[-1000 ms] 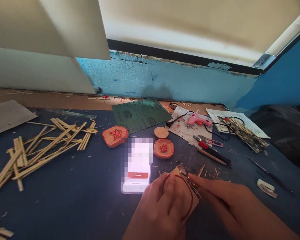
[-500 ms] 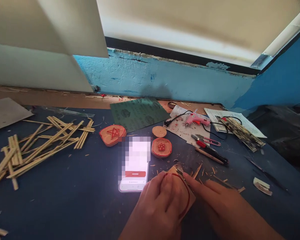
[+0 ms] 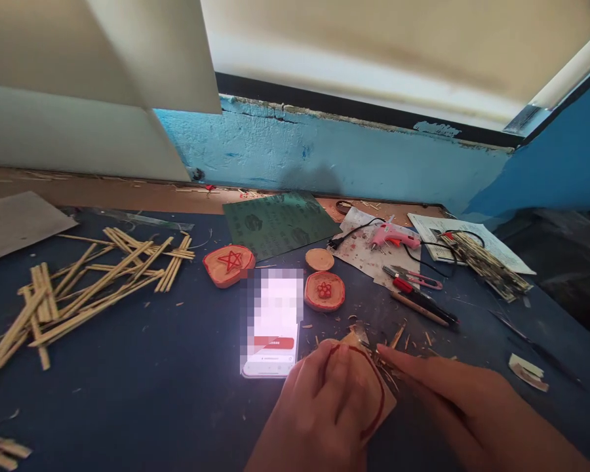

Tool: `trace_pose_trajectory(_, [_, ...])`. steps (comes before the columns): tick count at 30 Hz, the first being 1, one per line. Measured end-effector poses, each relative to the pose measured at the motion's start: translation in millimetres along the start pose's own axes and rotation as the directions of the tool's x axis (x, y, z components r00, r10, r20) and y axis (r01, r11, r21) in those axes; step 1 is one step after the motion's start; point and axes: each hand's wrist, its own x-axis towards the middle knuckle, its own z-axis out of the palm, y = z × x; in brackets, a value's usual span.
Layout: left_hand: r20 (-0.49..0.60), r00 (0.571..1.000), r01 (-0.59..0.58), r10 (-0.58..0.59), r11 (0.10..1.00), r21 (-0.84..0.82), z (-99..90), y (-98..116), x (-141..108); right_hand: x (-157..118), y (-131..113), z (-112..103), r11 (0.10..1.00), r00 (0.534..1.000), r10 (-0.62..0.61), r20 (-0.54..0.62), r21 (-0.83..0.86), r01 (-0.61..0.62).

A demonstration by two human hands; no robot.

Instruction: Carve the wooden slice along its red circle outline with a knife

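Observation:
My left hand [image 3: 314,403] is closed over a square-cornered wood piece [image 3: 373,393] marked with a curved dark red line, its fingers pressing on the top face. At the wood's far right edge is my right hand [image 3: 452,390], index finger stretched forward and the other fingers curled. A small blade [image 3: 378,348] shows only at that fingertip; its handle is hidden in the hand. Shavings [image 3: 400,335] lie around the wood's far end. Just left of my left hand a lit phone [image 3: 270,360] lies flat, its screen partly blurred out.
Beyond the phone are wood slices with a red star [image 3: 229,265] and a red flower [image 3: 324,292], plus a plain slice [image 3: 319,259]. Loose sticks [image 3: 96,282] spread leftward. A pink glue gun [image 3: 396,237], a red-and-black cutter [image 3: 423,298] and green sandpaper [image 3: 280,226] lie farther back.
My right hand has shifted slightly right and back, and its fingertip has drawn away from the wood's far corner. The whole view has moved a little, so things appear farther right.

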Motion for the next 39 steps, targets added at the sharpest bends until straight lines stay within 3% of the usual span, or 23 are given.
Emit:
trace_pose_trajectory(5, [0.045,0.999,0.019,-0.018,0.999,-0.025,3.4,3,-5,8,-17,-9,0.993,0.994,-0.106,0.035,-0.055,0.108])
trace_pose_trajectory(8, [0.046,0.999,0.030,-0.028,0.999,-0.036,2.9,4,-5,12,-16,-5,0.985,0.990,-0.140,0.020,-0.103,0.141])
trace_pose_trajectory(12, [0.065,0.998,0.011,-0.010,1.000,-0.012,-1.1,4,1,4,1,12,0.958,0.981,-0.191,-0.034,-0.224,0.179])
trace_pose_trajectory(18, [0.067,0.998,0.004,-0.009,0.998,0.066,5.0,6,2,-13,15,42,0.868,0.932,-0.334,-0.142,-0.432,0.245])
trace_pose_trajectory(21, [0.047,0.999,0.000,-0.004,0.996,0.085,6.3,6,0,-8,15,59,0.892,0.897,-0.356,-0.261,-0.382,0.243])
trace_pose_trajectory(24, [0.027,1.000,-0.007,0.005,0.996,0.094,2.5,4,0,6,15,70,0.941,0.921,-0.264,-0.287,-0.284,0.181])
trace_pose_trajectory(27, [0.008,1.000,0.009,-0.010,0.997,0.079,-2.8,4,1,18,12,64,0.967,0.953,-0.185,-0.241,-0.219,0.133])
trace_pose_trajectory(32, [-0.059,0.998,0.020,-0.017,0.999,0.035,-8.6,4,7,15,-4,27,0.997,0.990,-0.059,-0.129,-0.054,0.053])
trace_pose_trajectory(36, [-0.109,0.994,-0.007,0.012,0.999,0.045,-10.0,3,12,7,-16,8,0.992,0.994,-0.081,-0.068,-0.098,0.074])
trace_pose_trajectory(39, [-0.070,0.997,-0.031,0.035,0.998,0.060,-8.0,4,10,6,-20,3,0.988,0.994,-0.106,-0.040,-0.113,0.101])
